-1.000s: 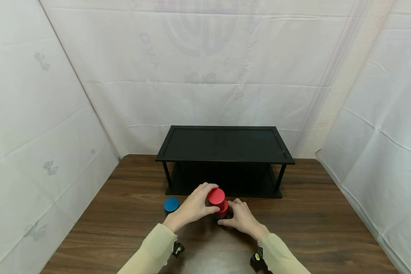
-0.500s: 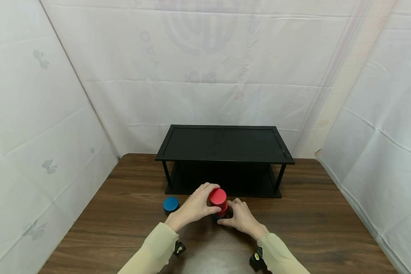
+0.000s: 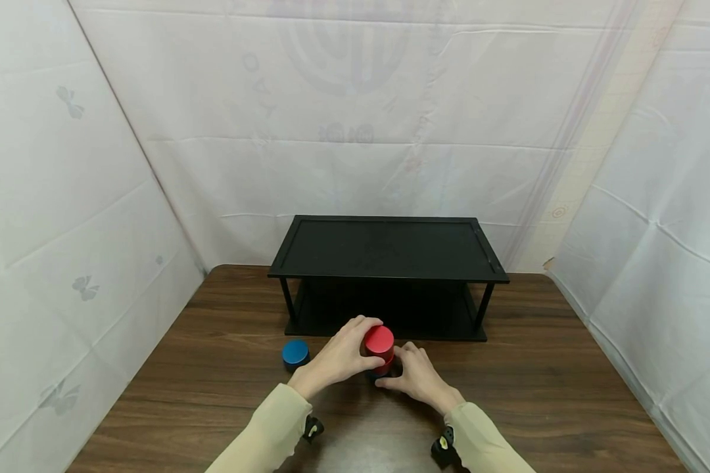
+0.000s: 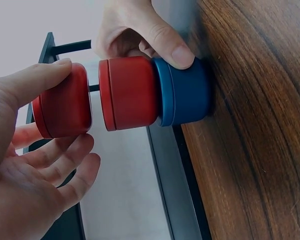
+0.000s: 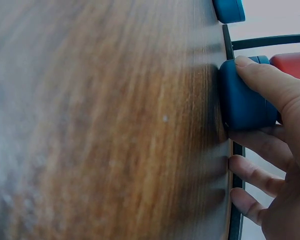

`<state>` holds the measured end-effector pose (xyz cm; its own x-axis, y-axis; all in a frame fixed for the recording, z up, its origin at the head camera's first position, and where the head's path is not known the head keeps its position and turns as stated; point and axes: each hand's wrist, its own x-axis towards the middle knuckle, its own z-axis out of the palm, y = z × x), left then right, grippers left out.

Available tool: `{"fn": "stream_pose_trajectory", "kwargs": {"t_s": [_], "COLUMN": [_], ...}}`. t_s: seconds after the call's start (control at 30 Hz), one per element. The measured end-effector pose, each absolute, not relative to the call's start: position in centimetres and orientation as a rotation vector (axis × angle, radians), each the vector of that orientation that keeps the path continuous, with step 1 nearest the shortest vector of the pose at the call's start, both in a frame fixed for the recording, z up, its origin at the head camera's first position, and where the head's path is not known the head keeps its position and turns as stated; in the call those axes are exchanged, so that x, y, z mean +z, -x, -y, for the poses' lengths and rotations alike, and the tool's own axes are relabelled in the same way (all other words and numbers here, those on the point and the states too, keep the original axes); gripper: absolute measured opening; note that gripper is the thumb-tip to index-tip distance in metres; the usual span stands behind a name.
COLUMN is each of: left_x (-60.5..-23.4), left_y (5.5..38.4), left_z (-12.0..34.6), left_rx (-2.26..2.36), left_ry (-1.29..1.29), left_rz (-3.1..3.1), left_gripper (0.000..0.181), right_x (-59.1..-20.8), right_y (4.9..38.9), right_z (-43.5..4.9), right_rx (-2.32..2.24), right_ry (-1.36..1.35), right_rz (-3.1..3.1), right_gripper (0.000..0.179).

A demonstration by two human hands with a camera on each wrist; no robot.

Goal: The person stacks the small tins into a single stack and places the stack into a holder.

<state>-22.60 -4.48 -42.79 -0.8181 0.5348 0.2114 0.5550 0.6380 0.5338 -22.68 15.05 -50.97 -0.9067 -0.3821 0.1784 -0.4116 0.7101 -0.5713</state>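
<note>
My left hand [image 3: 338, 355] holds a small round red tin [image 4: 65, 107] between thumb and fingers. A narrow gap in the left wrist view parts this tin from a second red tin [image 4: 132, 92] below it. That second tin sits on a blue tin [image 4: 187, 100] standing on the wooden table. My right hand [image 3: 420, 378] grips the blue tin low down, thumb on one side and fingers on the other, as the right wrist view shows. From the head view the held tin hides most of the stack.
Another blue tin [image 3: 296, 353] stands on the table [image 3: 213, 394] left of my left hand. Behind the hands is a black two-level rack [image 3: 387, 246], its front edge close to the stack. White sheets [image 3: 355, 118] enclose the back and sides.
My left hand has shifted slightly to the right with the red tin, bringing it more in line over the stack. My right hand has stayed in place on the blue tin.
</note>
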Motion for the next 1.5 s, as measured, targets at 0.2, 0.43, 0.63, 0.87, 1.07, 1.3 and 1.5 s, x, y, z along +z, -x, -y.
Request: {"fn": "stream_pose_trajectory", "kwargs": {"t_s": [0.2,0.43,0.63,0.87,1.07,1.3,1.5], "left_x": [-42.87,-43.01,-43.09,-43.10,-43.06,-43.03,-43.12], "left_y": [22.59,22.69,22.79,22.85,22.80,22.81,22.88], "left_z": [4.41,4.36,4.35,4.31,4.19,4.14,4.15], "left_rx": [-0.921,-0.908,-0.912,-0.920,-0.919,-0.920,-0.929], "left_ry": [0.936,0.932,0.934,0.944,0.937,0.937,0.936], "left_rz": [2.817,2.827,2.825,2.828,2.840,2.844,2.847], "left_gripper": [0.061,0.061,0.061,0.061,0.061,0.061,0.061], "right_x": [-50.95,-50.92,-50.83,-50.85,-50.87,-50.90,-50.91], "right_y": [22.55,22.58,22.60,22.59,22.59,22.59,22.60], "right_z": [-15.02,-15.00,-15.04,-15.07,-15.05,-15.01,-14.98], "right_rx": [0.961,0.949,0.949,0.957,0.952,0.943,0.941], "right_ry": [-0.663,-0.658,-0.657,-0.659,-0.655,-0.650,-0.653], "right_rz": [2.860,2.856,2.861,2.859,2.862,2.861,2.858], "right_gripper": [0.051,0.051,0.051,0.050,0.049,0.049,0.049]}}
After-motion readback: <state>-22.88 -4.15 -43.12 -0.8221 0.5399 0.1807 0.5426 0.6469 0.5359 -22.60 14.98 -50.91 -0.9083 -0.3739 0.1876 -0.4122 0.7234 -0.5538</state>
